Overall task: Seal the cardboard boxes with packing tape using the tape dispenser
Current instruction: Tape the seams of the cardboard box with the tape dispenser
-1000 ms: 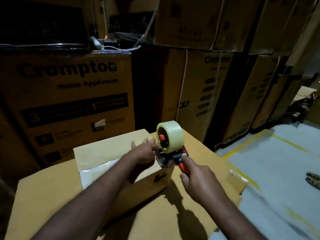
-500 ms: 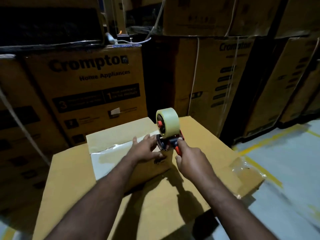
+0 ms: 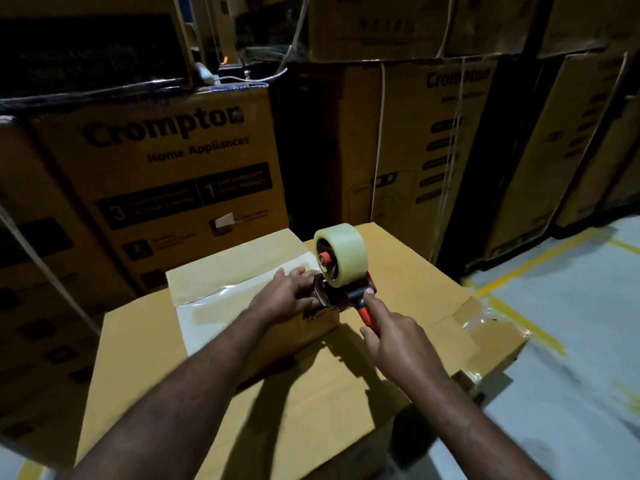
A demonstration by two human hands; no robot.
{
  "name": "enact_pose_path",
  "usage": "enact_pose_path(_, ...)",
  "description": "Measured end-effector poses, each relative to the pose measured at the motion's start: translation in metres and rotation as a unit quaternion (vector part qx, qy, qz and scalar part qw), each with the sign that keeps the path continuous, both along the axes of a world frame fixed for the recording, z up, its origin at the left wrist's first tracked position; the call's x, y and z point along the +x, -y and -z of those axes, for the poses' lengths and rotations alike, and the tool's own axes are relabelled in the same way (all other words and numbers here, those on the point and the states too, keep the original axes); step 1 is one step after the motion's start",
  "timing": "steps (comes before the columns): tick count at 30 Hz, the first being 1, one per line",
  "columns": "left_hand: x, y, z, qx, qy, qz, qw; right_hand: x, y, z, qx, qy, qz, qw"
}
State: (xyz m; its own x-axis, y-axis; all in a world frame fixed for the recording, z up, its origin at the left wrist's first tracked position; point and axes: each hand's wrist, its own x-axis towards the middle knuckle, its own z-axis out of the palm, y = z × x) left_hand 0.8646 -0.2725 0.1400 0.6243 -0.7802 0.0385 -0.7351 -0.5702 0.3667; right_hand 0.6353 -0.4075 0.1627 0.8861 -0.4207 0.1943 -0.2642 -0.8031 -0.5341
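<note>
right hand (image 3: 398,344): wrapped round the red handle of the tape dispenser (image 3: 341,292), forefinger laid along its top
tape dispenser: nose on the right end of the small box (image 3: 228,261), just ahead of the grip; tape roll (image 3: 343,252) upright above
left hand (image 3: 287,296): fingers flat, holding nothing, pressing the box top just left of the dispenser nose
tape strip (image 3: 225,292): shiny, runs left from the dispenser
large box (image 3: 311,403): under the small box and the grip
stacked cartons (image 3: 166,174): well beyond the grip
</note>
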Motion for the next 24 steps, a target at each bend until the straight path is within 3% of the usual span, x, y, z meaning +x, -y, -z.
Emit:
enact_pose_path(12,0.002,-0.002,0.000,0.025,0.045,0.066,0.996,-0.009,-0.003,0.029,0.037,0.011,0.007,0.999)
enact_pose_path(16,0.013,-0.002,-0.001,-0.025,-0.112,0.015,0.993,-0.013,-0.002,0.032,0.053,0.009,0.014,0.998)
enact_pose_path(19,0.020,0.002,0.004,-0.138,-0.290,-0.054,0.945,-0.012,-0.001,0.035,0.049,0.010,0.014,0.999)
enact_pose_path(20,0.021,0.005,0.005,-0.149,-0.313,-0.066,0.936,-0.012,-0.001,0.036,0.047,0.012,0.014,0.999)
enact_pose_path(24,0.023,0.011,0.005,-0.059,-0.239,-0.022,0.969,-0.015,-0.003,0.039,0.053,0.012,0.017,0.998)
